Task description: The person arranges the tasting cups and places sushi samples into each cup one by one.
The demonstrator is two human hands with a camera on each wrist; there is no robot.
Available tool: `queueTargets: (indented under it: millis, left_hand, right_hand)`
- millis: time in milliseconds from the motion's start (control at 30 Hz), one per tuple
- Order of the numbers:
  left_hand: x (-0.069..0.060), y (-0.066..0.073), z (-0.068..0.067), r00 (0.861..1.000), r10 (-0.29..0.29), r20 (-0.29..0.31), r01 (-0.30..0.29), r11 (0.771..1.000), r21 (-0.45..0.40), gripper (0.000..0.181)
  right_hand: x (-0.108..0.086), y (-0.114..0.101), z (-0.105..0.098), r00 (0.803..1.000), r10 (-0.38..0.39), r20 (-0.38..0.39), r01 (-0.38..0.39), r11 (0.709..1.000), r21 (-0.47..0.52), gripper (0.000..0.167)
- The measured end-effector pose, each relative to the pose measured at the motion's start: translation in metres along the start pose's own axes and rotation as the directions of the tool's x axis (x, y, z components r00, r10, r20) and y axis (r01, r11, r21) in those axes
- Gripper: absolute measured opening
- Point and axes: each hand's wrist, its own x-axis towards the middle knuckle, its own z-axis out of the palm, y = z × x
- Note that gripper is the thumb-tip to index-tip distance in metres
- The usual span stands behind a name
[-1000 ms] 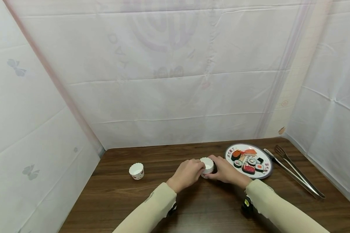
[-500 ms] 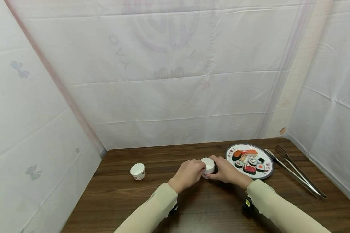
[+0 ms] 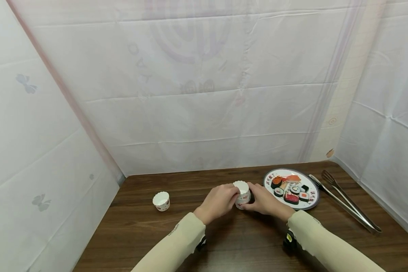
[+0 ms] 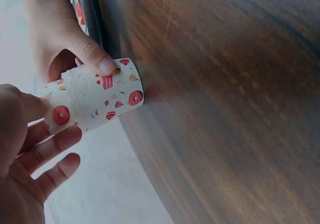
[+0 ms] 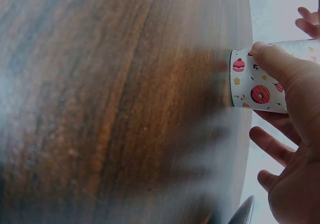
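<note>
Two nested paper cupcake cups stand on the brown wooden table between the hands. They are white, with scalloped rims and printed red doughnuts and cupcakes. My left hand [image 3: 217,202] pinches the upper cupcake cup [image 4: 61,115], which sticks partway up out of the lower cupcake cup [image 4: 117,97]. Around the lower one, my right hand [image 3: 263,199] grips with its thumb at the front; in the right wrist view its other fingers are partly behind the cup. Whether more cups sit inside the lower one cannot be seen.
A third cupcake cup [image 3: 161,205] stands alone on the left of the table [image 3: 132,234]. Right of the hands lies an oval plate [image 3: 294,175] printed with sushi. Metal tongs [image 3: 348,206] lie beside it. White sheets [image 3: 197,124] hang behind and at both sides.
The upper cupcake cup has risen with my left fingers, so more of its printed side shows above the lower cup. My right hand has stayed on the lower cup. The view shifts slightly.
</note>
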Motion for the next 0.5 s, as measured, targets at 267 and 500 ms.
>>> queueTargets:
  millis: [267,500]
  left_hand:
    - [-0.005,-0.005,-0.01,0.99,0.014,-0.137,-0.017,1.0,-0.023,0.006]
    - [-0.014,-0.014,-0.013,0.974,0.024,-0.224,-0.023,1.0,0.009,0.007]
  right_hand:
    - [0.0,-0.003,-0.002,1.0,0.009,0.004,-0.009,1.0,0.001,0.073]
    - [-0.001,-0.001,-0.002,1.0,-0.016,-0.003,0.016,1.0,-0.002,0.066]
